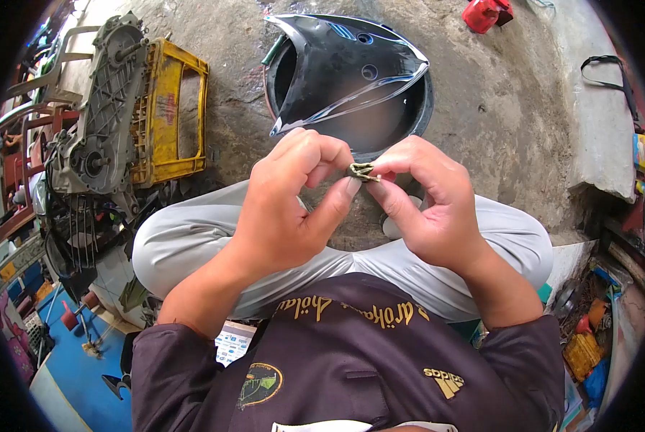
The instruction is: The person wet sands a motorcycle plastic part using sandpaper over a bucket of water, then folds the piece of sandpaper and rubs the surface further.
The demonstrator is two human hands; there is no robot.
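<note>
Between my fingertips is a small folded dark-green piece point(363, 171) with pale edges, perhaps sandpaper or cloth. My left hand point(283, 198) pinches its left side between thumb and forefinger. On its right side, the thumb and forefinger of my right hand point(434, 198) are closed. Both hands are raised over my lap, in front of a round dark basin point(427, 108). Murky water point(373, 126) shows in the basin. A glossy black motorcycle body panel point(330, 68) with white and blue stripes and two round holes lies tilted across the basin, partly over its rim.
At left, a grey engine casing point(106, 108) leans by a yellow plastic crate point(168, 111). A red object point(486, 13) lies on the concrete floor point(502, 115) at the far right. A raised concrete ledge point(600, 122) runs along the right, with a black strap point(614, 81) on it.
</note>
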